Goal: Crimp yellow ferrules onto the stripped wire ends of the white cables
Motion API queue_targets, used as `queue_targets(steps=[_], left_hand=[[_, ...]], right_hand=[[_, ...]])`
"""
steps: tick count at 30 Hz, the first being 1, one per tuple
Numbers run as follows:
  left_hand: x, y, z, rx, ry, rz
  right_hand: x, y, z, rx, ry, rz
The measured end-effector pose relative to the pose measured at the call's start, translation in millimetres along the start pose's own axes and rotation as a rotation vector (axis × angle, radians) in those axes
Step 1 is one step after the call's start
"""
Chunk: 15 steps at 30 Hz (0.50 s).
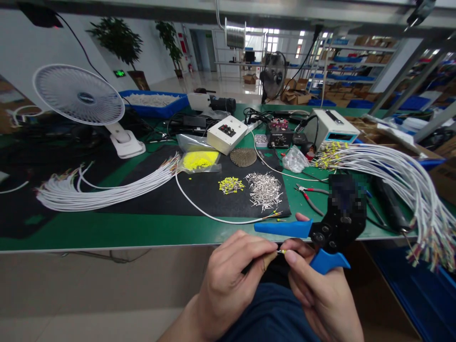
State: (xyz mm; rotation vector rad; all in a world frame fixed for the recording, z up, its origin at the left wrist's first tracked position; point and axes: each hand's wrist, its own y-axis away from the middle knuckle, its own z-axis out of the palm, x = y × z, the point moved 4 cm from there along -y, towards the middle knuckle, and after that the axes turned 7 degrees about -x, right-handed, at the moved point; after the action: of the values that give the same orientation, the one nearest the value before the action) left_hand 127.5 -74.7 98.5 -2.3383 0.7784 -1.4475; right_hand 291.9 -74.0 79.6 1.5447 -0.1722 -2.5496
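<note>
My left hand (237, 273) is closed, thumb and forefinger pinching one end of a small silver metal pin (280, 251). At the pin's other end, a tiny yellow sleeve (283, 251) sits between the thumb and forefinger of my right hand (320, 289). That hand also keeps hold of blue-handled crimping pliers (331, 228), their black head pointing up and away. Beyond my hands, a pile of silver pins (264, 190) lies on a black mat (149, 199). To its left is a smaller heap of yellow-capped pins (231, 185). One white cable (213, 217) curves along the mat, its thin wires ending near the pliers.
White cable bundles lie at left (107, 192) and right (384, 164). Red-handled cutters (311, 194) rest beside the pliers. Behind are a bag of yellow sleeves (198, 161), a switch box (227, 135) and a white fan (80, 95). A metal shelf beam (178, 12) crosses overhead.
</note>
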Motion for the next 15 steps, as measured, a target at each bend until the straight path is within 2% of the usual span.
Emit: queue_targets(steps=[6, 15], left_hand=[[0.6, -3.5, -0.7, -0.021, -0.025, -0.02], [0.2, -0.4, -1.2, -0.111, -0.03, -0.019]], right_hand=[[0.9, -0.8, -0.8, -0.002, 0.002, 0.02], [5.7, -2.2, -4.4, -0.005, 0.011, 0.03]])
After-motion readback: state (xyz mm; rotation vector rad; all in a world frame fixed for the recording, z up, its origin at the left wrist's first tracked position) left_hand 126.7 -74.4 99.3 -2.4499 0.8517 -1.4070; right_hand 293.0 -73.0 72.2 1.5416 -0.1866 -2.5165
